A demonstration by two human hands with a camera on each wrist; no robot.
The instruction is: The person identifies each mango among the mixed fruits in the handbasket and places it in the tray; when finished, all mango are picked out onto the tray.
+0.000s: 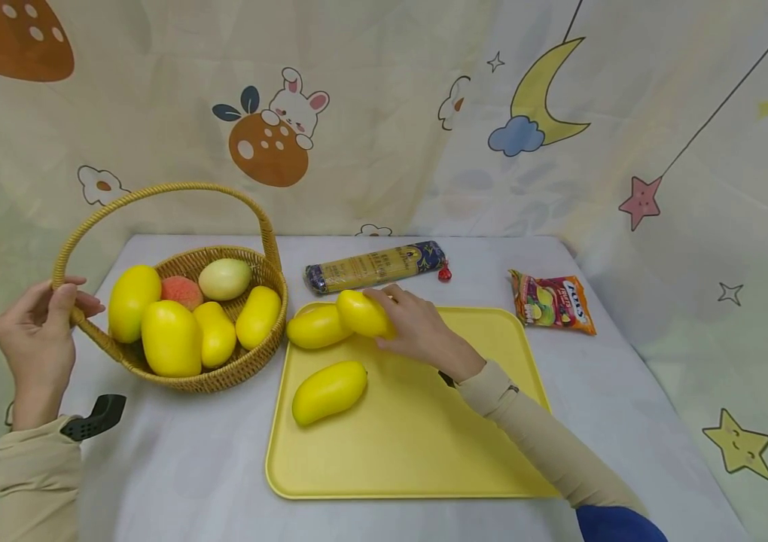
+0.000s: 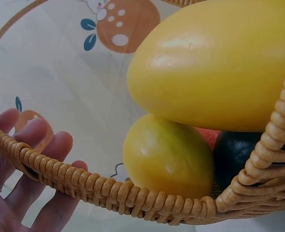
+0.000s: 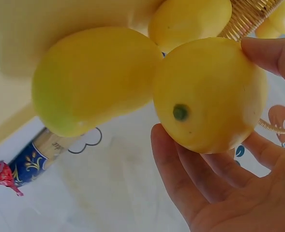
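Note:
A wicker basket point(image 1: 221, 382) stands at the left, holding several yellow mangoes point(image 1: 171, 339), a pinkish-red peach-like fruit point(image 1: 181, 290) and a pale green oval fruit point(image 1: 224, 279). My left hand point(image 1: 41, 327) grips its arched handle point(image 1: 62, 260) low on the left side, with some fingers loosely spread in the left wrist view. Over the back left of a yellow tray point(image 1: 418, 444), my right hand point(image 1: 421, 324) holds a mango point(image 3: 207, 96) between thumb and fingers. Two more mangoes lie on the tray, one behind the held mango point(image 1: 316, 327) and one nearer the front point(image 1: 330, 392).
Behind the tray lies a long packet point(image 1: 377, 267), apparently noodles, beside a small red wrapped candy point(image 1: 445, 271). A colourful snack bag point(image 1: 552, 302) rests to the tray's right. Within the basket, the left wrist view shows a dark round fruit point(image 2: 236, 154).

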